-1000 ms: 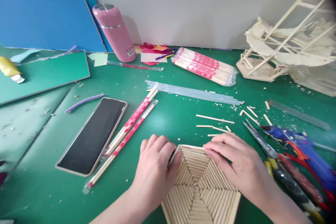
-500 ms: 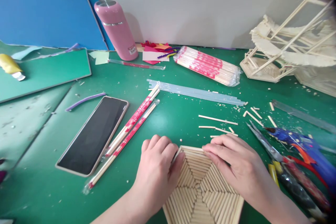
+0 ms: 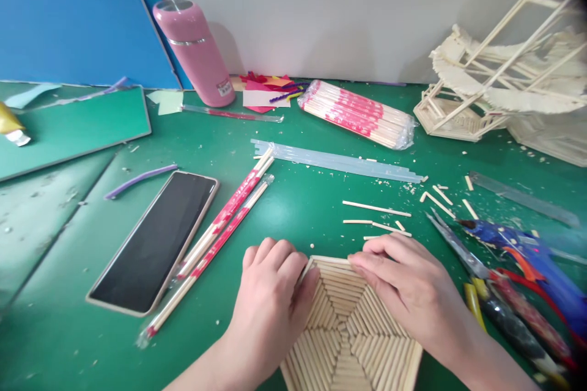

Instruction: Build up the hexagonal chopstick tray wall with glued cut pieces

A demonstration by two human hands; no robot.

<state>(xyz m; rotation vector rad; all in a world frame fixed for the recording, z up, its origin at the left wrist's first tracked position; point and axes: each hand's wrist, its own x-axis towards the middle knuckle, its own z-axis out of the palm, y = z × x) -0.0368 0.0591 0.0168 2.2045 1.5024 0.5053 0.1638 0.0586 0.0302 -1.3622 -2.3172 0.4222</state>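
Observation:
A many-sided panel of wooden sticks (image 3: 342, 342), laid in rings around a centre, lies at the near edge of the view, its lower part cut off. My left hand (image 3: 275, 299) grips its upper left edge between thumb and curled fingers. At the upper right corner, my right hand (image 3: 408, 287) pinches the rim with thumb and fingertips. Along the top edge, between both hands, runs a pale stick (image 3: 331, 258). Just beyond the right hand lie a few loose sticks (image 3: 376, 208). What the fingertips press underneath is hidden.
At right lie scissors (image 3: 463, 250), a blue glue gun (image 3: 518, 238) and pliers-like handles (image 3: 513, 317). A phone (image 3: 153, 241) and wrapped chopsticks (image 3: 229, 214) are at left. Farther back are glue sticks (image 3: 339, 162), a chopstick pack (image 3: 358, 113), a pink flask (image 3: 197, 52) and a stick model (image 3: 495, 85).
The whole view has shifted slightly, so things on the table appear a little farther left. Both hands keep their hold on the panel's rim with hardly any movement.

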